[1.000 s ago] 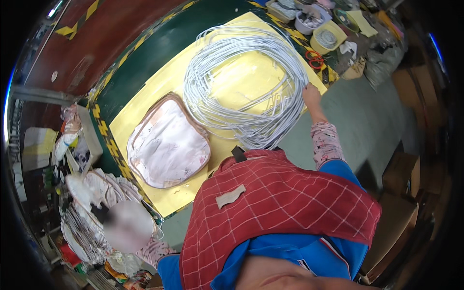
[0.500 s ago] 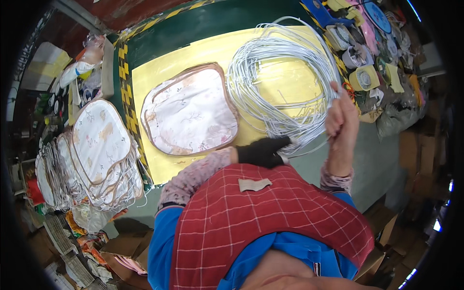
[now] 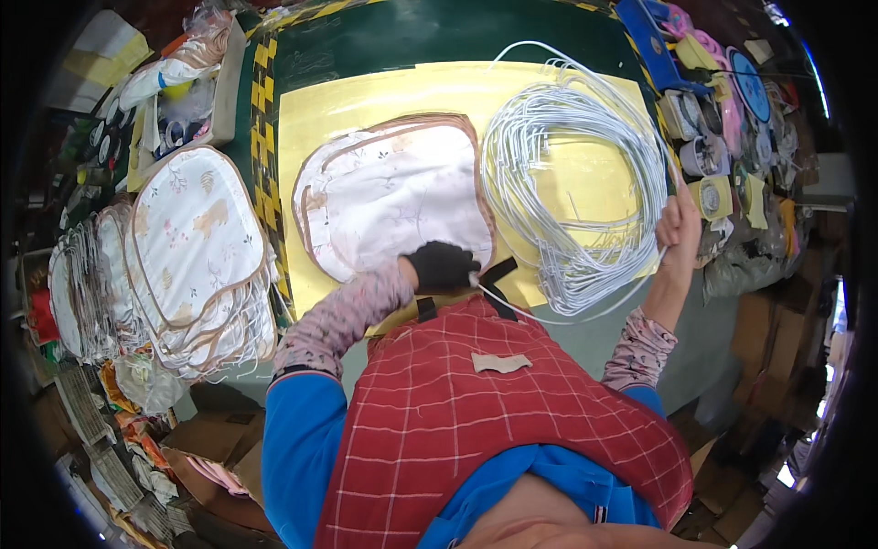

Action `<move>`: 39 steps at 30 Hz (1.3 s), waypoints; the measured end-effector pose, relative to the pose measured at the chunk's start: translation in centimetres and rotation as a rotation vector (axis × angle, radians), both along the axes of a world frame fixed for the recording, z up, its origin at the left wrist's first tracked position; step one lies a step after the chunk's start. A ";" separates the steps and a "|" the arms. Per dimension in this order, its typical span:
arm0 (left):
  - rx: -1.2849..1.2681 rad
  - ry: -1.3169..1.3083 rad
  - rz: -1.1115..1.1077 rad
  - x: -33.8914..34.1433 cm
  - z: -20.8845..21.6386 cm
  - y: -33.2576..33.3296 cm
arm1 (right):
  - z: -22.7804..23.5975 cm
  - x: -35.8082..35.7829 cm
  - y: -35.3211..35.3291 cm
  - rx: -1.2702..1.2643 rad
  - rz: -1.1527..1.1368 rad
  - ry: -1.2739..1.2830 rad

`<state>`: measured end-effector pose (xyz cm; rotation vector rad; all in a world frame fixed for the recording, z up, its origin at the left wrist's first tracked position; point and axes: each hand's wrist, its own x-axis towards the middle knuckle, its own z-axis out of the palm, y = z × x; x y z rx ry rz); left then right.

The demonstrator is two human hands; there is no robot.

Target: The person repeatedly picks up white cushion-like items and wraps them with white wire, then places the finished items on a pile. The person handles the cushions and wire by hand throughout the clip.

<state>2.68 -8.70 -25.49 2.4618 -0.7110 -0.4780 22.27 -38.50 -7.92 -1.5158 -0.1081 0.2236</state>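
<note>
A single white wire [image 3: 560,322] runs in a bow between my two hands, low in front of the red checked apron. One end sits in the closed fingers of my black-gloved left hand [image 3: 444,267], which is over the near edge of a stack of white printed fabric pieces [image 3: 393,197] with brown binding. My bare right hand [image 3: 679,224] closes round the wire farther along, at the right side of a big loose coil of white wires [image 3: 512,183]. Many wires in that coil have bent ends. Both the coil and the stack lie on a yellow sheet [image 3: 306,105].
Bound fabric pieces [image 3: 197,238] hang in a thick bunch at the left, with white strands below. A tray [image 3: 224,87] of supplies stands behind them. Along the right edge are a blue bin [image 3: 654,41], small containers [image 3: 704,156] and plastic bags. Cardboard boxes [image 3: 768,343] stand lower right.
My left hand has moved left, from beside the coil to the fabric stack's near edge, with the wire end. My right hand has shifted slightly right and down. The wire now bows wider between them.
</note>
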 end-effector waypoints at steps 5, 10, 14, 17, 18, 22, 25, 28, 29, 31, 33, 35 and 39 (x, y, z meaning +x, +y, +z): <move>0.031 -0.532 0.788 12.2 -8.5 6.7 | -0.6 -0.8 2.7 -0.111 -0.029 -0.044; 0.456 -0.398 0.806 18.1 -10.6 10.5 | -0.5 -1.7 2.5 -0.033 0.045 -0.129; -0.187 -0.431 1.003 17.2 -4.8 12.5 | 0.7 -3.3 1.1 0.060 0.093 -0.086; -0.701 -0.178 1.185 13.9 4.1 12.8 | 1.2 -3.4 -0.5 0.157 0.143 -0.080; -0.677 -0.140 1.181 12.5 7.2 13.1 | 1.4 -3.5 -0.7 0.198 0.158 -0.084; -0.702 -0.642 1.067 7.9 9.4 13.5 | 2.3 -4.0 -0.8 0.321 0.230 -0.092; -0.828 -0.597 1.092 4.6 13.3 12.2 | 2.2 -3.8 -1.4 0.425 0.346 -0.083; -0.934 -0.584 1.133 2.4 17.1 10.3 | 1.8 -3.6 -1.7 0.491 0.483 -0.093; -0.947 -0.566 1.156 1.7 17.7 10.2 | 2.2 -3.9 -1.6 0.468 0.485 -0.082; -1.031 -0.676 1.103 0.8 18.6 10.1 | 2.5 -3.6 -1.9 0.457 0.608 -0.098; -0.863 -0.802 1.048 0.0 21.5 10.4 | 3.2 -3.7 -1.8 0.339 0.666 -0.131; -0.713 -0.929 0.833 0.0 23.9 8.5 | 4.5 -4.5 -0.6 0.126 0.669 -0.181; -0.135 -1.356 0.465 2.4 25.4 -3.4 | 7.4 -9.0 8.9 -0.258 0.820 -0.629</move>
